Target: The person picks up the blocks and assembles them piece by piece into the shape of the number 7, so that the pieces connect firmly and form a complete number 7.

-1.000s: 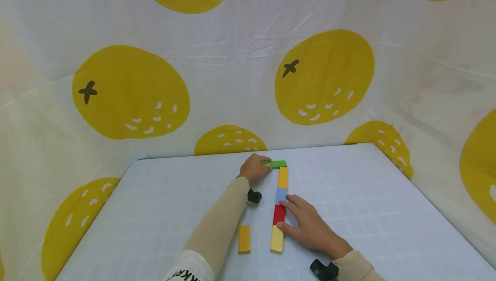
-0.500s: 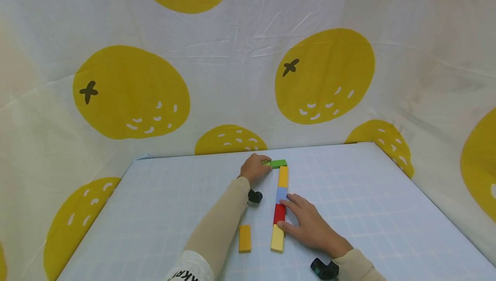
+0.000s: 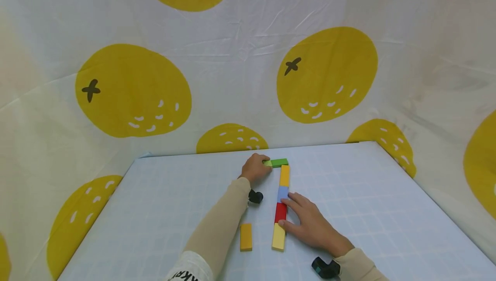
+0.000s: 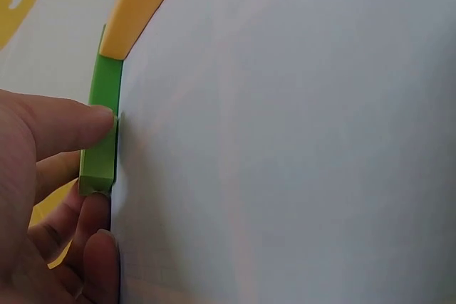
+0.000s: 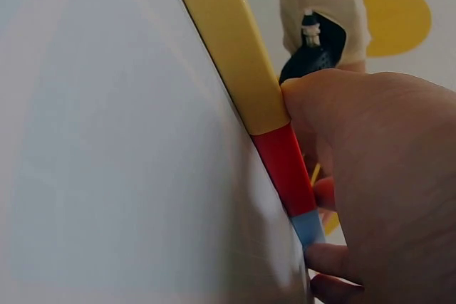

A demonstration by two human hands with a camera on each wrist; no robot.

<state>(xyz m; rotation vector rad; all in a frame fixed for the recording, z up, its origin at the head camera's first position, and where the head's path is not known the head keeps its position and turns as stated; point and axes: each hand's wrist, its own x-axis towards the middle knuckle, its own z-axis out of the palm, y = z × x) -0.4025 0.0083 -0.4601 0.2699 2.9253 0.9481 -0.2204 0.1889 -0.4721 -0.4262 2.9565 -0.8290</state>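
At the far end of the table, my left hand [image 3: 256, 168] pinches a light green block [image 4: 97, 165] between thumb and fingers. Its end meets a darker green block [image 3: 280, 163] lying crosswise. From there a straight row runs toward me: an orange-yellow block [image 3: 284, 175], a blue block [image 3: 283, 193], a red block [image 3: 280, 212] and a pale yellow block [image 3: 278, 237], end to end. My right hand [image 3: 314, 225] lies along the row's right side, thumb at the pale yellow block and fingertips by the blue one, fingers only gently bent.
A lone orange block [image 3: 246, 237] lies left of the row, near my left sleeve [image 3: 221, 220]. A pale checked cloth covers the table [image 3: 372, 195]. Behind it hangs a white curtain [image 3: 240, 78] with yellow fruit prints.
Both hands and the blocks keep their places relative to each other. The head view has shifted very slightly.
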